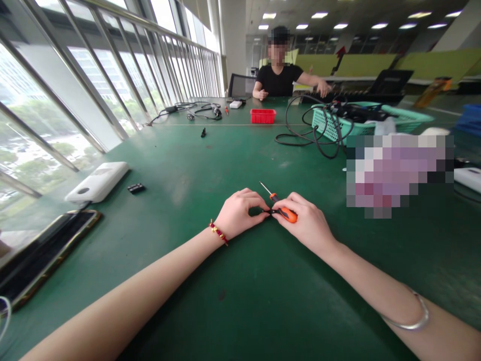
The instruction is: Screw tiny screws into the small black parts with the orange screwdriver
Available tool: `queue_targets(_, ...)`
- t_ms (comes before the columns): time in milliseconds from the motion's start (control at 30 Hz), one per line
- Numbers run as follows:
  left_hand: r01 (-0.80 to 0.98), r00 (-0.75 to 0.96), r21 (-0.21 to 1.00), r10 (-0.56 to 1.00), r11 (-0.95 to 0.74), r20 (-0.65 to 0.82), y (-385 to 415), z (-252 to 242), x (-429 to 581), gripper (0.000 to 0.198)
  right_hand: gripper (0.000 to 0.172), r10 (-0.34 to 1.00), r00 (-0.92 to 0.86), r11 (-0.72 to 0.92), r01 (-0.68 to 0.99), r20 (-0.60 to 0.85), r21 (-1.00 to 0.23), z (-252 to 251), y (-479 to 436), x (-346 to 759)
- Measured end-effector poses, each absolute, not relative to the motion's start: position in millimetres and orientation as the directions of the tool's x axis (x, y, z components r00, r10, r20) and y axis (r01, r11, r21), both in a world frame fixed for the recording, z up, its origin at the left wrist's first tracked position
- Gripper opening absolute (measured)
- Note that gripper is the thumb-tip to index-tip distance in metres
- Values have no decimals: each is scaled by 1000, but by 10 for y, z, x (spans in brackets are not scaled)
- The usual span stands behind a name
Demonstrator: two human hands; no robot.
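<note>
My left hand (240,213) has thumb and index finger pinched together on one end of a small black piece (270,212). What kind of part it is, I cannot make out. My right hand (302,218) is closed around a screwdriver (288,214) with an orange and black handle. Its thin metal shaft points up and away to the left, past the index finger. The right fingertips meet the black piece from the other side, so the two hands almost touch. Fingers hide part of the handle and most of the piece.
On the green table (180,281) lie a black block (136,188), a white power bank (98,181) and a phone (48,250). Farther off are a red bin (263,116), cables (205,109) and a teal basket (326,125). A person (280,75) sits opposite.
</note>
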State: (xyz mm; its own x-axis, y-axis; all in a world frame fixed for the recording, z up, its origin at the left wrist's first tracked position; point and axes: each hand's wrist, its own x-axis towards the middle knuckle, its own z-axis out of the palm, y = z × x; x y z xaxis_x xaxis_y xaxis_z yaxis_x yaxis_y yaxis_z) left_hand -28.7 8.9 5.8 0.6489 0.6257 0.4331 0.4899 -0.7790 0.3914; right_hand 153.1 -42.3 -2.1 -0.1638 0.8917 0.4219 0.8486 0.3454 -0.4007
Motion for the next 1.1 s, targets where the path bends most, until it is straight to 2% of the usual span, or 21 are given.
queue_targets(367,533,639,354,640,-769,428,85,57,-274,6,12,903,-163,337,843,397,-419,-19,-414,1503)
queue_targets(667,540,613,357,647,-762,454,84,48,-266,8,11,908,-128,345,771,399,-536,-57,-374,1520)
queue_targets(867,520,581,398,655,-756,483,52,68,-257,6,11,906,-134,353,761,401,-545,-60,-360,1520)
queue_targets(1100,522,553,486,712,-701,433,70,51,-242,7,12,903,-137,366,743,408,-561,-66,-356,1528)
